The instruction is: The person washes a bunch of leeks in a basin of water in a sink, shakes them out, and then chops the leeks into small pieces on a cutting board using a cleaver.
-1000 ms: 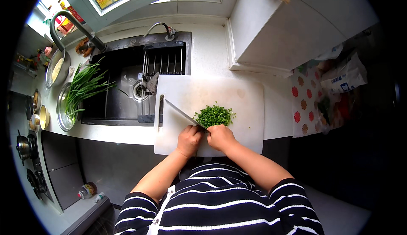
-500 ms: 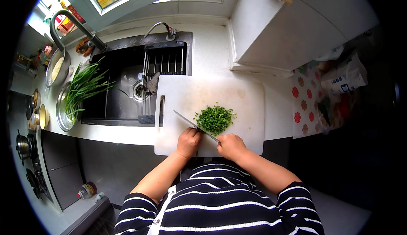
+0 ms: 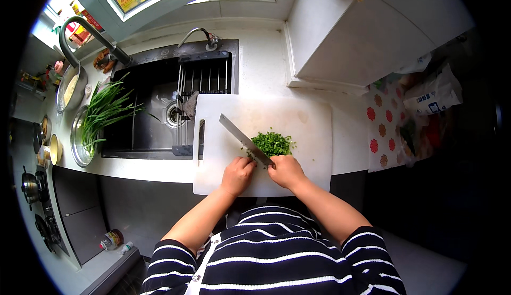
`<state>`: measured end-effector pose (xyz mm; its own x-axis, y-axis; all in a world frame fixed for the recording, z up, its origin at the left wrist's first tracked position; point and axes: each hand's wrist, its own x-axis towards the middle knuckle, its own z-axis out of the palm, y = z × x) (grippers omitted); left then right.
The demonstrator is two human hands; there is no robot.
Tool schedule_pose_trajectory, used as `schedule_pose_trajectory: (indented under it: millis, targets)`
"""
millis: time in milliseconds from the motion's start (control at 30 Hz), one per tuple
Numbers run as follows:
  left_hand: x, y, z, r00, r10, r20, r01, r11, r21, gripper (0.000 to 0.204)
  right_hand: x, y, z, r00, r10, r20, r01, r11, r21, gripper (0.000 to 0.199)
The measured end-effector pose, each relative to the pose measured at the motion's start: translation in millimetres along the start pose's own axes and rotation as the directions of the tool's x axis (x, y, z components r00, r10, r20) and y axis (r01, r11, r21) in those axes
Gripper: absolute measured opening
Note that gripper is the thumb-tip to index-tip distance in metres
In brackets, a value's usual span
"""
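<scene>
A white cutting board [image 3: 314, 119] bears a pile of finely chopped green chives [image 3: 275, 143]. My right hand [image 3: 286, 171] is wrapped round the handle of a kitchen knife [image 3: 239, 135], whose blade slants up and left across the pile's left edge. Close to the blade's near side, my left hand [image 3: 238, 176] rests on the board with its fingers curled down. What lies under those fingers, if anything, is hidden. A few green bits lie between the blade and the left fingertips.
Left of the board is a black sink [image 3: 154, 140] with a metal rack and two faucets. Long uncut chives [image 3: 104, 111] lie in a glass bowl [image 3: 79, 148] beyond it. A flower-patterned cloth [image 3: 384, 130] and bags are at the right. A bottle [image 3: 112, 239] stands low at left.
The knife's blade has tilted to show its broad face, and its tip has swung away from me. My right hand has moved slightly forward and left; my left hand has shifted slightly.
</scene>
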<state>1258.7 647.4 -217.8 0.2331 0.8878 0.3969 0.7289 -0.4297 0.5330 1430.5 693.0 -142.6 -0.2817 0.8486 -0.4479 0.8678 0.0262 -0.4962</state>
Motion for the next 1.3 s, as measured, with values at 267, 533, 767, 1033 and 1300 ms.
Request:
schedule_pose_trajectory:
  millis: [267, 533, 767, 1033, 1300]
  targets:
    - [-0.2, -4.5, 7.0, 1.0, -0.007, 0.004, 0.007, 1.0, 0.002, 0.009, -23.6, -1.8, 0.4, 1.0, -0.017, 0.008, 0.018, 0.996, -0.092, 0.015]
    - [-7.9, -5.6, 13.1, 0.998, -0.062, -0.02, 0.063, 0.998, 0.026, 0.009, -0.1, -16.5, 19.9, 1.0, 0.013, 0.023, -0.01, 0.993, -0.116, 0.016]
    - [-3.0, 4.1, 6.5, 0.982, -0.146, -0.123, 0.145, 0.989, -0.023, 0.011, 8.0, -6.5, 4.7, 0.999, -0.045, 0.009, 0.045, 0.999, 0.024, 0.017]
    - [-7.1, -1.8, 8.0, 0.981, -0.152, -0.118, 0.152, 0.988, -0.008, 0.011, -23.5, -5.0, 6.8, 0.999, -0.043, 0.012, 0.044, 0.994, -0.104, 0.016]
    - [-6.1, 4.1, -2.6, 0.994, -0.086, -0.061, 0.088, 0.996, 0.03, 0.013, 1.3, -11.8, 24.7, 1.0, -0.028, -0.011, 0.026, 0.992, -0.124, 0.017]
